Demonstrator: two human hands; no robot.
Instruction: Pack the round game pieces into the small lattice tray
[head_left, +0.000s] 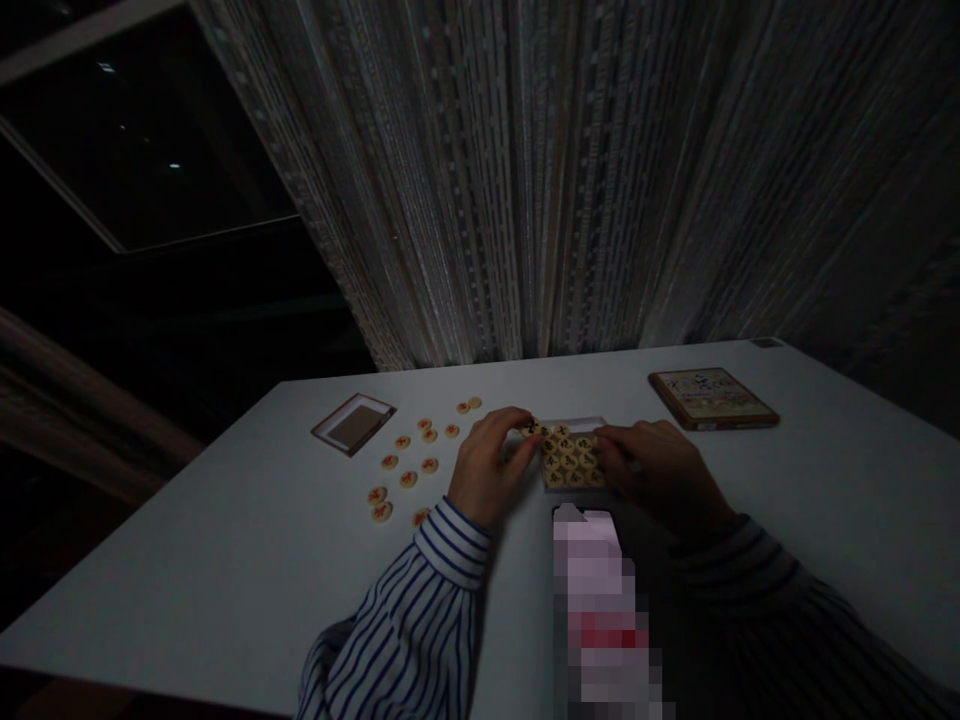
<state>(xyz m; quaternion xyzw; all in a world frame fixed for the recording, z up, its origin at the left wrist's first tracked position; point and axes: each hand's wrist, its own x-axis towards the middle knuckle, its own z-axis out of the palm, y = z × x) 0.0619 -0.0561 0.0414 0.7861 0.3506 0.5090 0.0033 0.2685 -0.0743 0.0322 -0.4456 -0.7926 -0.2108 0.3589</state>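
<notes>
Black pieces (569, 461) crowd a clear tray (586, 424) right of the red pieces (408, 479).
The left hand (489, 468) pinches a piece (531, 428) at the tray's far left corner; the right hand (664, 468) bends its fingers at the right edge, what they grip unclear. A tilted piece could catch the rim or unseat neighbours; an uneven push could slide the tray toward the phone (596, 575) on the near side.

Passable over the near-left table (195, 570), but obstructed beside the left hand (491, 465) by red-marked discs (408, 480), between both sleeves (405, 625) by a phone (604, 585).
</notes>
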